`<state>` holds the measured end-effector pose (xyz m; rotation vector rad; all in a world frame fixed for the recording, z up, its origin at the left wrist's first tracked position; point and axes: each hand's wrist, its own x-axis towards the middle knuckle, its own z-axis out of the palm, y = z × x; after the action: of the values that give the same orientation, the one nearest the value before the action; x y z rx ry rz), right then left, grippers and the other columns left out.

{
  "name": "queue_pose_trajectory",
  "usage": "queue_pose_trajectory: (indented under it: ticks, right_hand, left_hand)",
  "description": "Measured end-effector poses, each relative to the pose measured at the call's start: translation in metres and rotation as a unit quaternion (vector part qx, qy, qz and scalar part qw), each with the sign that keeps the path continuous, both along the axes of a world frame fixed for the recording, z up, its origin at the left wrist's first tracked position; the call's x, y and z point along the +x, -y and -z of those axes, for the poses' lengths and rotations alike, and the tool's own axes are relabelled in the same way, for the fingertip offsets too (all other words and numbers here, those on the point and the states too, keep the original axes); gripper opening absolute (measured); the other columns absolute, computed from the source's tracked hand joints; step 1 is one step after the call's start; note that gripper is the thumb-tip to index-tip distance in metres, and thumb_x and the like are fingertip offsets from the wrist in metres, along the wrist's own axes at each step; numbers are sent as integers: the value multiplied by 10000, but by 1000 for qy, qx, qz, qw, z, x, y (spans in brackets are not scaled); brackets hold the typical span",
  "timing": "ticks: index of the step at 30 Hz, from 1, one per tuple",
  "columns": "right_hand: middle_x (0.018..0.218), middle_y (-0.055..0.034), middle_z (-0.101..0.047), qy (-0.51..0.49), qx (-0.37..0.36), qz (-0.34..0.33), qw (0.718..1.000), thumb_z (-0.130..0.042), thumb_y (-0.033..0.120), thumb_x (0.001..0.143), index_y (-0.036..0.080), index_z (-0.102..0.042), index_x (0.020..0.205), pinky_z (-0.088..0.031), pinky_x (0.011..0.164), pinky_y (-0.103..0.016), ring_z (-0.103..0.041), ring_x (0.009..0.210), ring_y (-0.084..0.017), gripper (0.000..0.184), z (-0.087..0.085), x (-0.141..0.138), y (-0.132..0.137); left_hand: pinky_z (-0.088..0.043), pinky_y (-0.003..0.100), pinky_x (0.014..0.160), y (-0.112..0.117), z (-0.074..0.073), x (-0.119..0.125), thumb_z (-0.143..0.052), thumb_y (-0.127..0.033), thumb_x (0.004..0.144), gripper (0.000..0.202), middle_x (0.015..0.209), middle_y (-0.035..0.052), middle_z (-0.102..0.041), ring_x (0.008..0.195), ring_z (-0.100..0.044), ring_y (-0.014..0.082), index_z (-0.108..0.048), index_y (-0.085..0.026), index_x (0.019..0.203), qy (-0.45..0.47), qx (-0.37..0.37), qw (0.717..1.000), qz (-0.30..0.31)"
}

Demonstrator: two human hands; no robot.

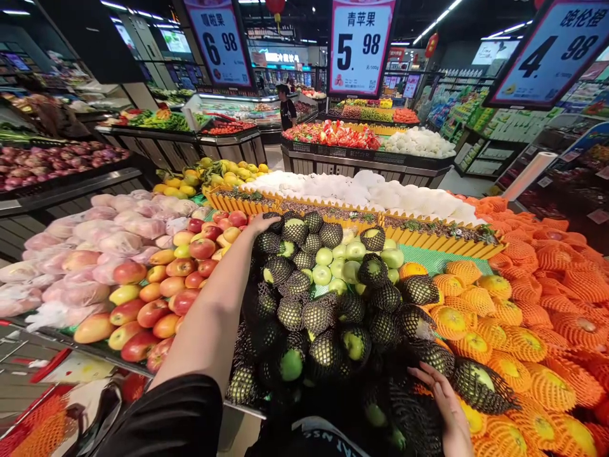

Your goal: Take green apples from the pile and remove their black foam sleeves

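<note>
Green apples in black foam nets [321,314] lie heaped in front of me, several slipping half out of their nets. Bare green apples [337,260] show in the middle of the heap. My left arm reaches along the heap's left side. My left hand [264,222] is at its far left corner, against a netted apple, its fingers mostly hidden. On the near right, my right hand [440,397] rests against the heap's edge with fingers stretched out, between netted apples and oranges in orange nets [523,346]. Dark shadow and black netting blur the nearest apples.
Red-yellow apples [166,285] and bagged pink fruit [114,235] lie left. An orange picket-style divider [438,235] runs behind the green apples, with white-wrapped produce [361,187] beyond. Price signs [361,47] hang overhead. A shopping cart [38,393] stands near left; a person [287,108] is far back.
</note>
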<state>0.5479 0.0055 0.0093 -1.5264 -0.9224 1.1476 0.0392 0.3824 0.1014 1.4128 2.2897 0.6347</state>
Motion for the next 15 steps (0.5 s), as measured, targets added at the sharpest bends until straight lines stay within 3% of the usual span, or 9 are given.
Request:
queue_pose_trajectory:
  ticks: [3, 8, 11, 15]
  right_hand:
    - [1149, -50, -784, 8, 0, -6, 1000, -613, 676, 836, 305, -660, 1181, -413, 1065, -528, -635, 1181, -370, 509, -2, -4, -7]
    - [1149, -60, -786, 1, -26, -6, 1000, -629, 712, 799, 297, -662, 1175, -353, 1131, -549, -609, 1231, -385, 561, 0, 0, -11]
    - [1186, -63, -774, 1, -32, -14, 999, -607, 707, 821, 297, -644, 1213, -346, 1150, -544, -588, 1267, -381, 568, 4, 7, -11]
    - [1160, -64, -785, 2, -36, -6, 999, -616, 714, 806, 298, -650, 1203, -340, 1153, -560, -604, 1241, -389, 577, 6, 9, -11]
  left_hand:
    - [-518, 340, 971, -7, 2, -4, -646, -611, 796, 766, 1352, 178, -629, 1153, -651, 280, -474, -104, 1344, 8, 16, 998, -56]
    - [-427, 465, 1105, -6, 5, -19, -570, -621, 837, 900, 1476, 258, -483, 1345, -505, 349, -243, -51, 1452, -40, 33, 983, -177]
    - [-414, 530, 1102, -2, 10, -32, -730, -614, 714, 988, 1464, 273, -494, 1359, -485, 404, -321, -71, 1432, -52, -21, 979, -196]
    - [-316, 589, 1164, -7, 16, -46, -841, -627, 581, 1121, 1577, 326, -311, 1467, -302, 488, -390, -50, 1429, -70, -98, 975, -185]
